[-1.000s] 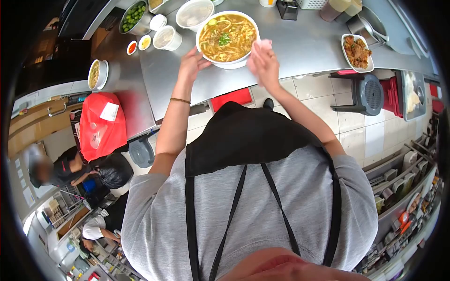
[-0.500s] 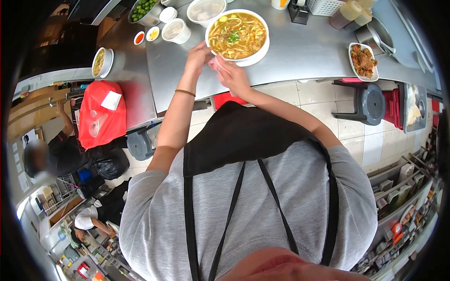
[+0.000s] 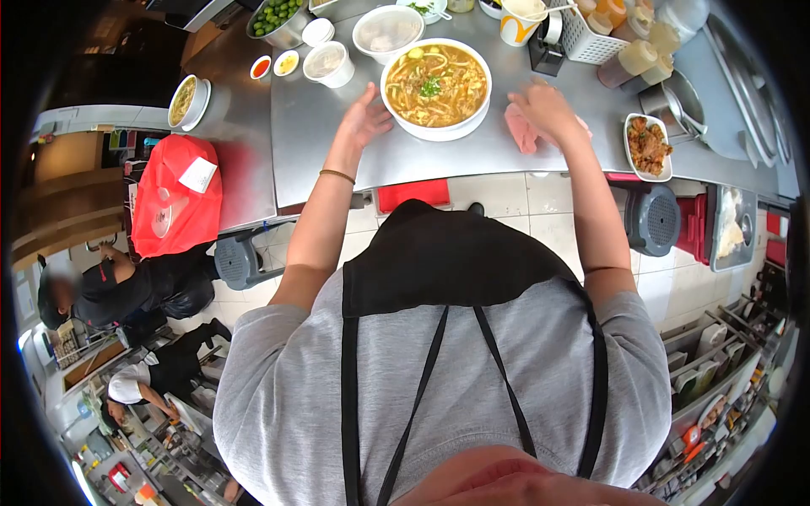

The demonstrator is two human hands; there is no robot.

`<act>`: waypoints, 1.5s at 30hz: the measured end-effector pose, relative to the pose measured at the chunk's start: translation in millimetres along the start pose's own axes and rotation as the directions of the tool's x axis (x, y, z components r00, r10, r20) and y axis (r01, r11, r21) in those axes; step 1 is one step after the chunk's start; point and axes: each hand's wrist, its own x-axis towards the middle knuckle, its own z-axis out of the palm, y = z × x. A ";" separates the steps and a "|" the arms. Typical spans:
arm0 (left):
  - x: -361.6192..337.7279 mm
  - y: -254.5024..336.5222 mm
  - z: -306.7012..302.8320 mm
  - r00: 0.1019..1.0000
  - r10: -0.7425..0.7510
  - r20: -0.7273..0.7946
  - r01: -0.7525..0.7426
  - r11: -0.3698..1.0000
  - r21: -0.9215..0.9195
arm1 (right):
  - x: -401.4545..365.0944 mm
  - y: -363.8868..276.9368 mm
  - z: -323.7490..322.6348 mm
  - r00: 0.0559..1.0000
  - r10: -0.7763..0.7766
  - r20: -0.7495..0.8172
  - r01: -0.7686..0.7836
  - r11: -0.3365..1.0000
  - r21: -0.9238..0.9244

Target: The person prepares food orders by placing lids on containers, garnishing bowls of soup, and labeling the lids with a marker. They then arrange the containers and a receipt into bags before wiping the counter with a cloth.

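Note:
A white bowl of noodle soup [image 3: 436, 86], topped with chopped green herbs, sits on a white plate [image 3: 447, 133] on the steel counter. Just left of the bowl, my left hand [image 3: 364, 118] is open and empty, its fingers apart. Off to the bowl's right, my right hand [image 3: 547, 110] has its fingers curled over a pink cloth [image 3: 521, 132], low over the counter. Parts of the cloth stick out on both sides of this hand.
Lidded tubs [image 3: 388, 32], sauce dishes [image 3: 261, 67] and a pot of green limes [image 3: 278, 18] stand back left. A smaller soup bowl [image 3: 181, 101] and red bag [image 3: 175, 196] are left. Fried food [image 3: 648, 146], bottles [image 3: 626, 63] and a white basket [image 3: 593, 42] are right. Two people work at left.
Both hands have come away from the soup bowl's front edge. My right hand has moved right with the pink cloth; my left hand has opened beside the bowl.

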 end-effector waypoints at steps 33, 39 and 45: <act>-135.0 16.2 -226.0 0.944 0.127 -0.305 -0.239 0.900 -0.365 | 113.2 -249.5 179.4 0.834 -0.143 0.533 -0.469 0.327 0.821; -136.8 29.5 -300.3 0.903 0.162 -0.397 -0.317 0.876 -0.365 | 176.1 -344.9 222.5 0.797 -0.168 0.580 -0.504 0.345 0.792; -97.3 37.7 -349.7 0.895 0.220 -0.387 -0.401 0.776 -0.487 | 261.1 -391.4 247.4 0.736 -0.144 0.662 -0.537 0.471 0.700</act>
